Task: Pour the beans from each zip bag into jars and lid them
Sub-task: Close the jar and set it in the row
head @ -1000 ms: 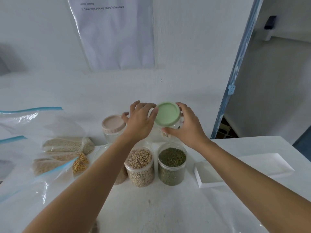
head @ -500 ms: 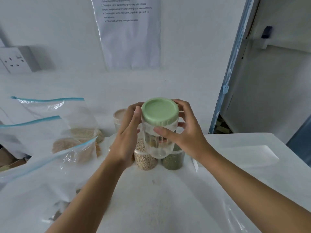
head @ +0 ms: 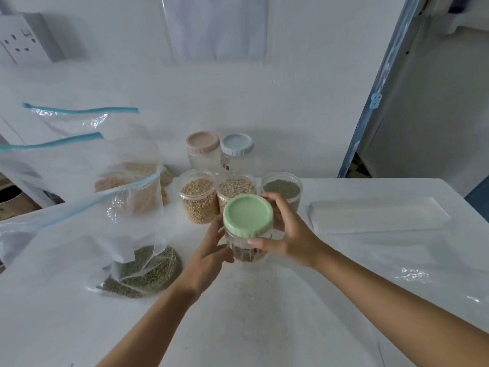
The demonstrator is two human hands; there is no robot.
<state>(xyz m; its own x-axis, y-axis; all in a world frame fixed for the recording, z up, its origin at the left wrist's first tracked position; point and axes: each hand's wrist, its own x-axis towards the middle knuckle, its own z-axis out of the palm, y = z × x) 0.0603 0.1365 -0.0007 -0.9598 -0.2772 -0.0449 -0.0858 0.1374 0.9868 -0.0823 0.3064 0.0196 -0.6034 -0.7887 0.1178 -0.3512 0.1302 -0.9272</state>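
- The green-lidded jar (head: 248, 215) is near the middle of the table (head: 264, 327), with its lid on. The hands hide much of its clear body. What is inside is hard to make out, and so is whether it touches the table.
- The left hand (head: 211, 250) grips its left side with bent fingers.
- The right hand (head: 288, 234) wraps round its right side, with the thumb across the front just under the lid.
- Just behind it stand three open jars: the jar of yellow beans (head: 198, 200), the jar of pale beans (head: 235, 186) and the jar of green beans (head: 283, 186). The last two are partly hidden.
- Further behind it stand the pink-lidded jar (head: 203, 143) and the blue-lidded jar (head: 237, 144).
- To its left lies the zip bag of green beans (head: 143, 271). More zip bags (head: 127, 181) behind that one blur together and are cut off at the edge.
- To its right lies a white tray (head: 378, 215).
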